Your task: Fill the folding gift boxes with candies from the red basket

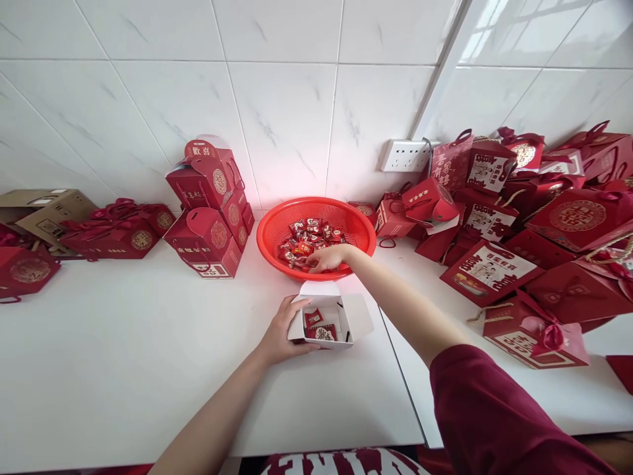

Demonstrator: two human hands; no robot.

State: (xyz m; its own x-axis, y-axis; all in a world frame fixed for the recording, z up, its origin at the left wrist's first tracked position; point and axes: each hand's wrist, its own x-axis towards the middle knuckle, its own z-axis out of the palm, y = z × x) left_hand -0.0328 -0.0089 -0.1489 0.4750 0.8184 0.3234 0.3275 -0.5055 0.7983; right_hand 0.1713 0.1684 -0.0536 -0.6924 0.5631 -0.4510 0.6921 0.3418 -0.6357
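Observation:
My left hand (pixel 284 335) is closed around the left side of a small open gift box (pixel 341 333), white inside, with its flaps folded outward. Inside it lie a small red wrapped candy (pixel 313 318) and a red piece with white lettering (pixel 324 332). Behind the box stands a red plastic basket (pixel 267 231) holding many wrapped candies (pixel 312 227). My right hand (pixel 329 258) reaches over the basket's near right rim, fingers stretched down among the candies. Its fingertips are partly hidden, and no candy is seen gripped.
Red gift boxes (pixel 202 241) are stacked left of the basket, with more red boxes (pixel 113 237) and an open brown carton (pixel 47 211) farther left. A large pile of red boxes (pixel 494 270) fills the right side. A power strip (pixel 406 156) is on the tiled wall.

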